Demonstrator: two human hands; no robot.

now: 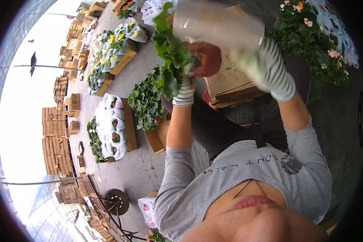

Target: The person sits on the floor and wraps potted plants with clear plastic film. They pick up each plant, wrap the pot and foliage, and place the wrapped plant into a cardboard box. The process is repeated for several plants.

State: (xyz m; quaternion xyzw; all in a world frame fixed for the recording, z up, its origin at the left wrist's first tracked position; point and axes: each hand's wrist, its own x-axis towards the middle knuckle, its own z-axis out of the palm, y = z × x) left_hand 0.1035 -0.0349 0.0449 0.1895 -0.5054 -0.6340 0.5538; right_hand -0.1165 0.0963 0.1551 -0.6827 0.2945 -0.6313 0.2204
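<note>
My left hand, in a striped knit glove, grips a leafy green potted plant near the base of its leaves. The plant is tipped on its side, with its reddish-brown pot pointing right. In a matching glove, my right hand is blurred by motion at the near edge of a clear plastic sleeve. It appears to hold that sleeve, though its fingertips are indistinct. The sleeve is blurred too, above the pot. Beneath both hands lies a corrugated cardboard stack before my knees.
Leafy plants stand in an open cardboard box to my left. Farther left are boxes of white-sleeved flowers and yellow flowers. Flowering plants crowd my right. A wheeled cart and stacked cardboard stand farther off.
</note>
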